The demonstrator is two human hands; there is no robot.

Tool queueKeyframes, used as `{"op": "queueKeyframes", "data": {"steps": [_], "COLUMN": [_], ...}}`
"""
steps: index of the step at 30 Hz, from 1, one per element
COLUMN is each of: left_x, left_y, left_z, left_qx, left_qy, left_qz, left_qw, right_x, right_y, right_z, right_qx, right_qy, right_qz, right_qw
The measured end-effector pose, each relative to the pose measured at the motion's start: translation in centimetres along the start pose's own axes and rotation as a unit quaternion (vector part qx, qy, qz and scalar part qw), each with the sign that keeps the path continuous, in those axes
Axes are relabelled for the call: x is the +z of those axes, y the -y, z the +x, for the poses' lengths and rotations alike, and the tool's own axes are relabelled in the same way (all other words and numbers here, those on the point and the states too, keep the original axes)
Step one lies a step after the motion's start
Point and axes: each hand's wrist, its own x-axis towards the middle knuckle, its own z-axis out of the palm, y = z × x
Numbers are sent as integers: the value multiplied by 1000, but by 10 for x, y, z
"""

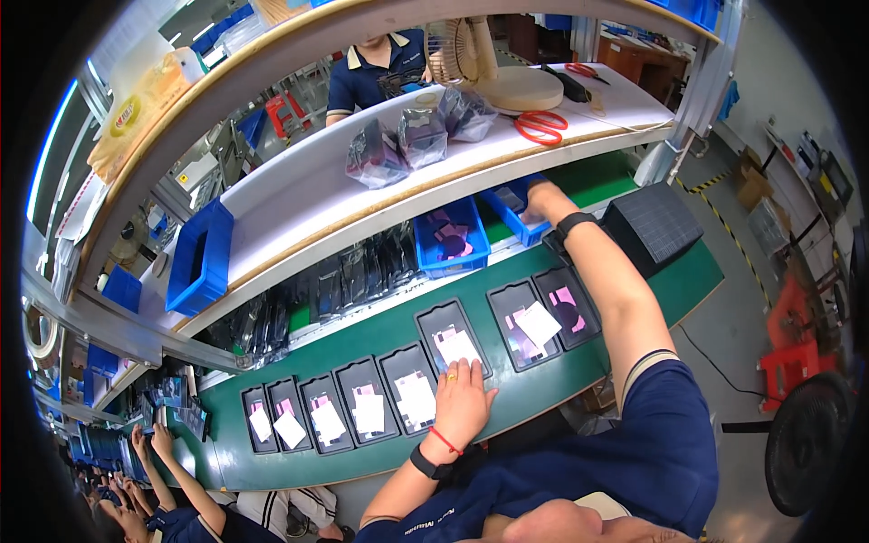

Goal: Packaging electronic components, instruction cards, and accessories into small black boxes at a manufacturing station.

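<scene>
My left hand [463, 398] lies with its fingers stretched over the near end of a black tray [428, 322]. Its fingertips touch or nearly touch a white sheet [455, 347] on pink and clear pieces in that tray. My right hand [541, 201] reaches into a small blue bin [512, 215] under the shelf, at the far edge of the bench. Its fingers are mostly hidden there, so any grip cannot be seen. Another blue bin [453, 242] beside it holds pink and dark pieces. Below my right arm, a black tray [588, 338] carries pink pieces and a dark round one.
Several filled black trays [321, 441] line the green bench [226, 448] to the left. A dark stack of trays [654, 228] stands right of my forearm. The shelf holds clear bags [423, 136], orange-handled scissors [541, 128] and a fan [516, 88]. Co-workers are opposite and at left.
</scene>
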Motion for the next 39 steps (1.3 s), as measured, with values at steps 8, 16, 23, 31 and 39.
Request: {"op": "queueKeyframes", "data": {"steps": [8,16,23,31,39], "left_x": [-3,-2,3,-12,24], "left_y": [3,4,0,-13,-49], "left_z": [1,0,0,12,65], "left_qx": [8,13,14,54,169], "left_qy": [-24,-38,-45,-42,59], "left_qz": [2,-5,-20,-75,-42], "left_qw": [1000,999,999,995,983], "right_x": [11,5,9,37,95], "right_y": [3,13,-12,-54,-75], "right_z": [23,15,8,-185,-230], "right_qx": [72,61,43,-310,-282], "right_qy": [166,136,-75,-383,-143], "right_qz": [-15,-87,24,134,215], "right_qw": [983,985,996,860,924]}}
